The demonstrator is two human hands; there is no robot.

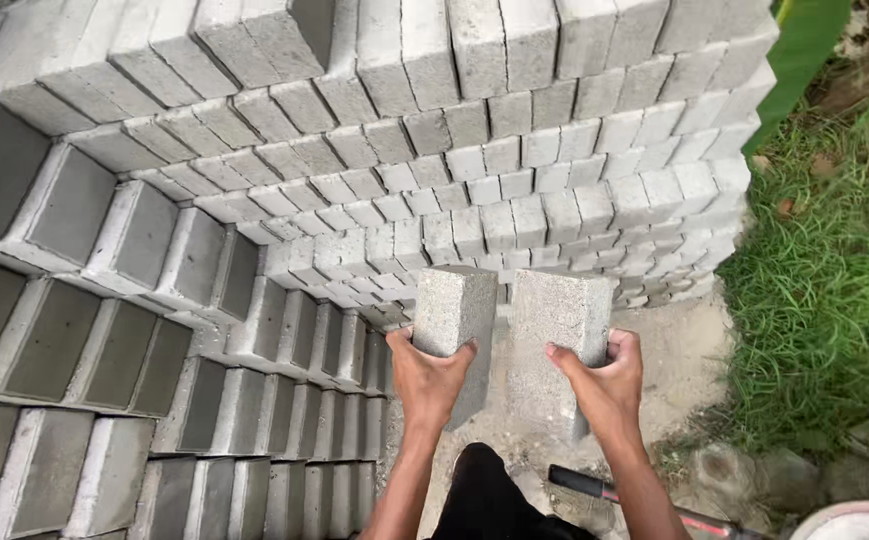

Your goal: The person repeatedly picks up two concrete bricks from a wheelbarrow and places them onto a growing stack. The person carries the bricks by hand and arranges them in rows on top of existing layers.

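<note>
Outdoor yard, sandy ground [674,350] underfoot, grass [834,290] off to the right. Nearest the camera: the person's dark-clothed leg [484,495] at bottom centre, and just right of it a dark-handled tool with a red shaft [614,495] lying on the ground, not touched by either hand.

Both forearms reach up and forward from the bottom edge. Left hand [429,375] has its grip closed around the near lower end of the left concrete block [454,315], fingers wrapped on the far left side, thumb on the near right face. Right hand [604,380] is clamped the same way on the right concrete block [554,335], thumb across the near face, fingers curled round the right edge. One block per hand; nothing shared between them.

Both blocks are held off the ground with the long axis running roughly up and down as seen here, upper ends pointing away from the person toward the stack. They sit side by side with a narrow gap between, not touching as far as visible. Left block is slightly higher and nearer the stack's left wing.

Beyond the blocks: a big stack of grey blocks [514,170] straight ahead, stepped rows rising away. It wraps round on the left, where blocks stand on end [104,330] close beside the left arm. So the stack lies ahead and left of both grips; the left hand is the nearer one. Green leaf [804,50] at top right.
</note>
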